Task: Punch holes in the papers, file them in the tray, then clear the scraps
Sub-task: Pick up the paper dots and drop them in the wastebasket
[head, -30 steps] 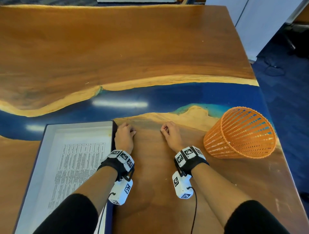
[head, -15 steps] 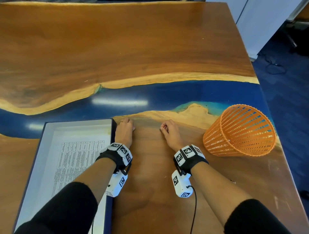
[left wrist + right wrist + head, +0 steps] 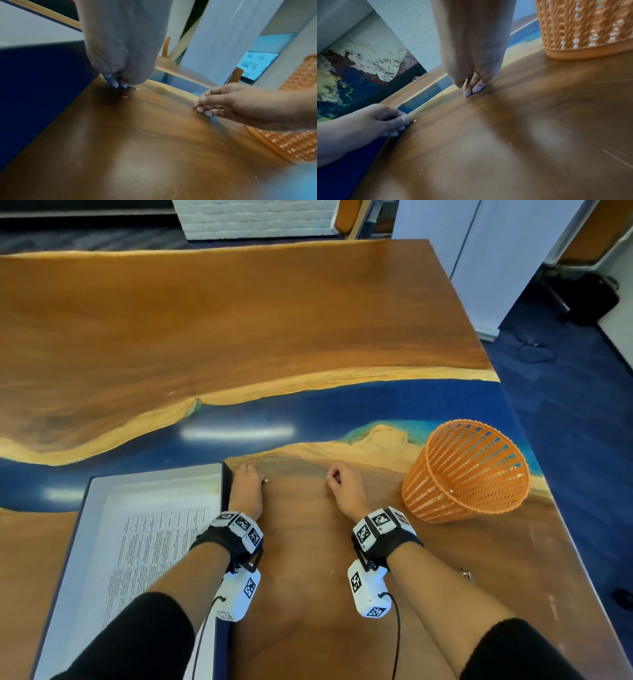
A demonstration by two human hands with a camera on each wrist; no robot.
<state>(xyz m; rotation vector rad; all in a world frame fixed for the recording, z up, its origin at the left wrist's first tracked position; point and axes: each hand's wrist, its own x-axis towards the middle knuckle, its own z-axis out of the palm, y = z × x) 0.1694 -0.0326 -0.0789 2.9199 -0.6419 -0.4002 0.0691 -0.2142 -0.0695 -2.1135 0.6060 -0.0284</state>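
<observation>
Left hand (image 3: 246, 487) and right hand (image 3: 343, 487), fingertips bunched down on surface (image 3: 308, 559), apparently pinching tiny scraps (image 3: 137, 89); papers (image 3: 161, 546) in tray (image 3: 154, 474), basket (image 3: 469, 470) right.

This looks like an office or meeting room. A large slab table (image 3: 239, 330) of polished wood with a blue resin river running across it fills most of the head view, the kind used as a conference table. A dark blue document tray (image 3: 87, 498) on it holds printed papers (image 3: 161, 546) with dense tabular text. An orange plastic mesh wastebasket (image 3: 466, 474) stands on the tabletop. The floor is dark blue carpet (image 3: 565, 405), with white partition panels (image 3: 496, 251) and a white brick wall (image 3: 253, 217) beyond; what may be a chair back (image 3: 346, 215) shows past the far edge.
</observation>
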